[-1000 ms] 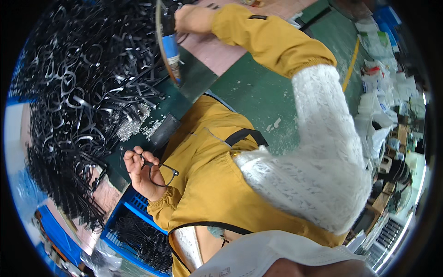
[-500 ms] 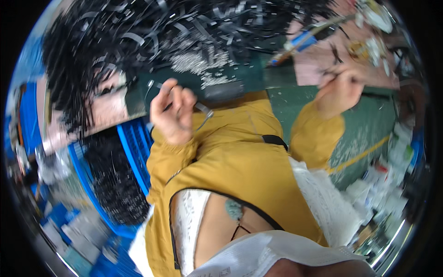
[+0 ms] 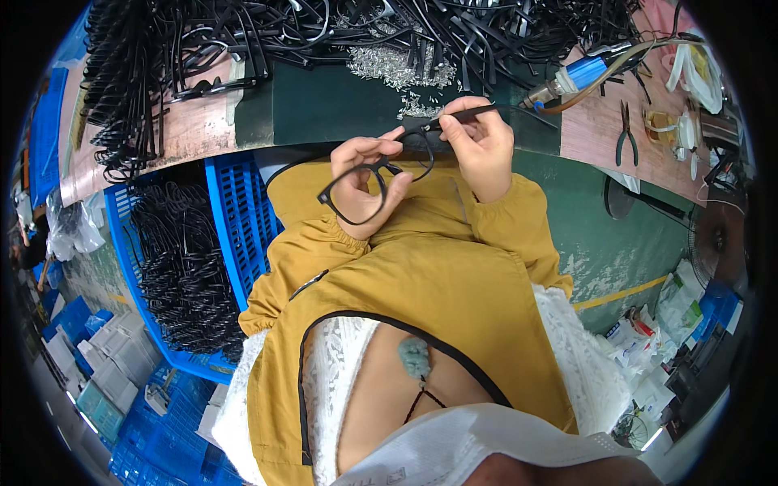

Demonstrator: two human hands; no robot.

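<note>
A black eyeglass frame (image 3: 387, 165) is tilted above my lap, just off the table's near edge. My left hand (image 3: 355, 166) is closed around its middle, with fingers behind the rims and the thumb near the bridge. One rim hangs to the left of that hand. My right hand (image 3: 484, 158) pinches a black temple arm (image 3: 476, 111) between thumb and fingers. The temple's front end meets the frame's right corner; whether they are joined there I cannot tell.
Loose black temple arms (image 3: 478, 40) and small clear pieces (image 3: 397, 66) cover the table's far part. A blue-bodied power screwdriver (image 3: 585, 73) with a hose and pliers (image 3: 624, 138) lie right. At left stands a blue basket (image 3: 231, 215) of black frames (image 3: 182, 267).
My hands were far apart, the right one blurred over the table's right side. Now they are together in front of me, with the eyeglass frame and temple arm between them.
</note>
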